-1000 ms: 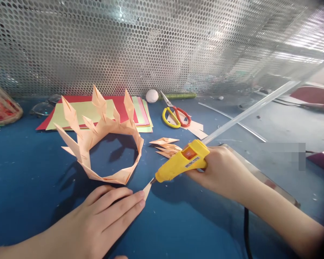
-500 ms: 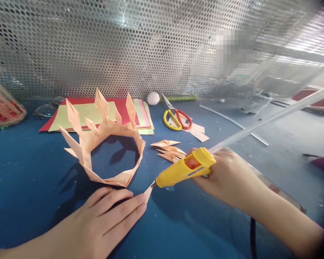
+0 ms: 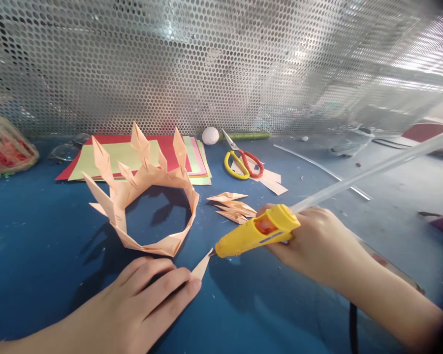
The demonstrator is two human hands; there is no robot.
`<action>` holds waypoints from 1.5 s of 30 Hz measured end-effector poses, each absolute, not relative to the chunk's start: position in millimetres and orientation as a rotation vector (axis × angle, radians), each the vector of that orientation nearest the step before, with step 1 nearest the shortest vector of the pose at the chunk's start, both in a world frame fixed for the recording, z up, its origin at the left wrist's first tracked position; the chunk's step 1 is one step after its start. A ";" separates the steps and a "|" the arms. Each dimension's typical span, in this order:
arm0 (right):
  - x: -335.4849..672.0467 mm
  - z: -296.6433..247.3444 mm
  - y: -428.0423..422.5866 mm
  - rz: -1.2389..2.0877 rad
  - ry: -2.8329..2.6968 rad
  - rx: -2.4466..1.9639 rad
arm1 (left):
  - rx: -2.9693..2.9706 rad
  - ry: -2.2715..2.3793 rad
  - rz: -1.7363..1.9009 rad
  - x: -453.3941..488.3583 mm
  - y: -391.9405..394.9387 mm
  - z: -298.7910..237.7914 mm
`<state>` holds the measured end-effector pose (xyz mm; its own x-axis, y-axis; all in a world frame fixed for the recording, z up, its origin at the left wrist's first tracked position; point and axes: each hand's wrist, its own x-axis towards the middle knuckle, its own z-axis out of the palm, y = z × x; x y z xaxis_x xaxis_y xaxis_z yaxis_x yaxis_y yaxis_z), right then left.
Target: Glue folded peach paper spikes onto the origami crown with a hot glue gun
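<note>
My right hand (image 3: 319, 236) is closed around a yellow hot glue gun (image 3: 256, 232), a long clear glue stick (image 3: 376, 169) jutting from its back. The dark nozzle is at the tip of a small folded peach paper spike (image 3: 202, 266); I cannot tell whether they touch. My left hand (image 3: 143, 295) grips the spike's near end between its fingertips, which hide that end. Just beyond stands a peach paper crown (image 3: 153, 177), a ring with several pointed spikes along its back and left side. Several loose folded spikes (image 3: 231, 204) lie right of it.
Behind the crown lies a stack of coloured paper (image 3: 114, 150). Scissors (image 3: 241, 160) rest on peach paper strips (image 3: 275, 182), near a white egg-shaped ball (image 3: 210, 135) and a green roll (image 3: 251, 135). Another clear stick (image 3: 325, 169) lies at right. A perforated metal screen (image 3: 192, 64) closes off the back.
The glue gun has shifted slightly right, its nozzle still at the spike's tip. My left fingers have bent and drawn back a little, so more of the spike shows.
</note>
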<state>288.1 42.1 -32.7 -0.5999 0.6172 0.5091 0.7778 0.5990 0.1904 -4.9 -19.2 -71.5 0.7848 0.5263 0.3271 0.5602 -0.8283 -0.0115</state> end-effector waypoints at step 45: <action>293.3 -30.0 38.4 -0.657 -2.404 -1.139 | -2.905 -0.914 -0.483 -6.1 -22.1 -69.3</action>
